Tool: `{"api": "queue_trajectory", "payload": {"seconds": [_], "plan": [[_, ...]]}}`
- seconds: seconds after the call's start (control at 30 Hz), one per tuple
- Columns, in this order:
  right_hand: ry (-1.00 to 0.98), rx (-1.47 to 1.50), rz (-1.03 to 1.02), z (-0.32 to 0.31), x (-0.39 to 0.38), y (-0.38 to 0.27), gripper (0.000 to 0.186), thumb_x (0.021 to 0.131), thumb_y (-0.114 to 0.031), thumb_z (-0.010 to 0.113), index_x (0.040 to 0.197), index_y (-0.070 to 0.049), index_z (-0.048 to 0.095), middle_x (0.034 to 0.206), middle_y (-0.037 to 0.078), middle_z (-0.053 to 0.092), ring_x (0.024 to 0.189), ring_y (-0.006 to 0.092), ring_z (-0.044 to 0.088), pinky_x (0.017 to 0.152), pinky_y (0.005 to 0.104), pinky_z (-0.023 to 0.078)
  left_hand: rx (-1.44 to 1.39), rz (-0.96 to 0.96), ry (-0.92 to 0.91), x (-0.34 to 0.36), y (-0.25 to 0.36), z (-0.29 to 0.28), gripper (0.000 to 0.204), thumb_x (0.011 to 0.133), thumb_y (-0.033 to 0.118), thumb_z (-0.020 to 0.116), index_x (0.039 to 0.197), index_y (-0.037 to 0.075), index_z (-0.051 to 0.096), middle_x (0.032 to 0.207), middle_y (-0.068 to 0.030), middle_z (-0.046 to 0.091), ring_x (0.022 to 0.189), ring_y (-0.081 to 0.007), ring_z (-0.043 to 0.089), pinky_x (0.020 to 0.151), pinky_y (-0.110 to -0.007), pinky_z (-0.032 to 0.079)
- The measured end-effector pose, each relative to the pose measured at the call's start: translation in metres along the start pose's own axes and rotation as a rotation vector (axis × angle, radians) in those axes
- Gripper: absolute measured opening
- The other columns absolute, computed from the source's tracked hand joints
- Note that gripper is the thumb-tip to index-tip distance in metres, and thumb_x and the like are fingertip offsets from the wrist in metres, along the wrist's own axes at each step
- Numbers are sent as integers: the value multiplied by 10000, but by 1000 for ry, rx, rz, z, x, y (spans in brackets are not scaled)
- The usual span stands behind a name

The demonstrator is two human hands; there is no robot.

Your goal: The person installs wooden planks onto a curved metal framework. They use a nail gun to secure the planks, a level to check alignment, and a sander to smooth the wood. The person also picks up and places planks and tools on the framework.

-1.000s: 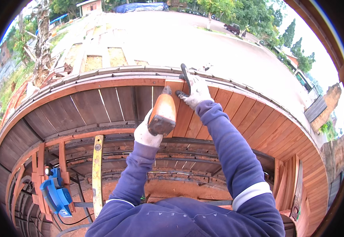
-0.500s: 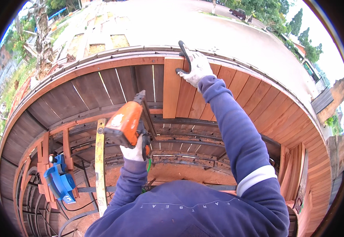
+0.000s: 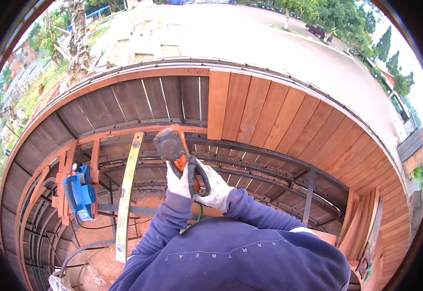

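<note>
An orange and black nail gun (image 3: 175, 148) is held upright in front of my chest, a green hose running down from its lower end. My left hand (image 3: 177, 182), in a white glove, grips its handle. My right hand (image 3: 216, 188), in a white glove with dark finger coating, closes around the lower part of the gun beside the left; some fingers are hidden. Beyond the gun, the last reddish-brown board (image 3: 218, 104) of a curved row stands next to dark weathered boards (image 3: 124, 99).
A yellow spirit level (image 3: 128, 199) leans at my left. Farther left, a blue power planer (image 3: 79, 193) rests against wooden pieces. Curved metal framing (image 3: 240, 145) runs below the boards. Several loose boards (image 3: 362, 223) stand at the right. A pale paved area (image 3: 250, 39) lies beyond.
My right hand has left the end board's top and come down to the nail gun. The gun has moved right and turned more upright, still in my left hand.
</note>
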State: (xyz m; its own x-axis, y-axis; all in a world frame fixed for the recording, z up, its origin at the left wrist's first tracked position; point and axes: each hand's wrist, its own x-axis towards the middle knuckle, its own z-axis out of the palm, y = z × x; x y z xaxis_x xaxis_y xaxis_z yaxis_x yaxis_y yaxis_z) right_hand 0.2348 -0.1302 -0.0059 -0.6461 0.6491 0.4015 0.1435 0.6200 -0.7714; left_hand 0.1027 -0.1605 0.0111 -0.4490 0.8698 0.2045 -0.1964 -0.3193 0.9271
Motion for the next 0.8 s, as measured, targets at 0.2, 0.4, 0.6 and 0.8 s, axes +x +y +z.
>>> {"api": "queue_trajectory", "payload": {"seconds": [0.2,0.4,0.6,0.8], "plan": [[54,331,349,2,-58,26,1073,732,-259,798,1524,-63,101,1323,218,531,1213,336,550,1004,386,447,216,-134,-125,-38,-42,24,391,917,115,657,1254,-1,497,1133,-93,617,998,-168,614,841,-295,510],[150,418,422,-17,-98,28,811,776,-218,747,1437,-32,315,1209,194,603,1078,306,617,917,372,489,377,-100,-463,-73,-9,35,633,884,104,664,1420,-22,351,1241,-153,599,1153,-198,574,984,-319,449],[625,864,442,-83,-119,7,465,869,-11,576,1291,2,380,1024,139,601,979,254,629,876,379,524,353,-280,-717,-90,-14,20,749,877,145,691,1486,0,279,1377,-137,518,1286,-237,487,1075,-376,387],[716,854,-132,-155,-77,-21,274,822,-142,631,1006,1,486,752,84,514,717,219,551,874,451,463,536,-543,-1180,-110,-54,-8,579,942,345,598,1418,60,433,1204,-152,647,1133,-255,610,970,-363,460]]}}
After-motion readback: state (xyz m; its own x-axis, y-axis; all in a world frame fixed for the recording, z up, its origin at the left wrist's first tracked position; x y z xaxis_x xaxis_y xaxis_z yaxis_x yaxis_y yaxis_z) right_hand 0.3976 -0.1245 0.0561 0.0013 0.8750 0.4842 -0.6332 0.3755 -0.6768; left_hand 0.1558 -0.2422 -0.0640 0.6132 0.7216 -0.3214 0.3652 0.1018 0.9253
